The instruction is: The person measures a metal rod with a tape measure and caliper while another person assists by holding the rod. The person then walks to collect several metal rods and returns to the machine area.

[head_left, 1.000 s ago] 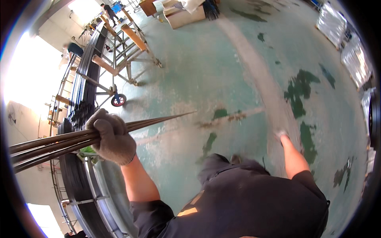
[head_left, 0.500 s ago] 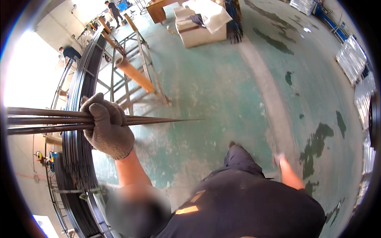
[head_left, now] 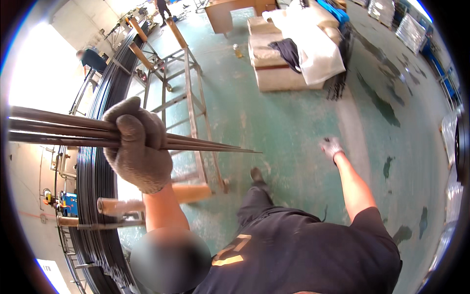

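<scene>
we are noting a long stack of dark strips lying at left, near a metal frame whose tan sleeves are presumably cushioning loads. slender rods are extending crosswise through the left hand, its gloved fingers wrapped fully round them, likely keeping the bunch together. the right hand is hanging apart, half-open, apparently holding nothing.

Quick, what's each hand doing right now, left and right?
Left hand: gloved, closed around several long dark rods.
Right hand: gloved, nothing seen in it; whether open or closed cannot be told.
</scene>
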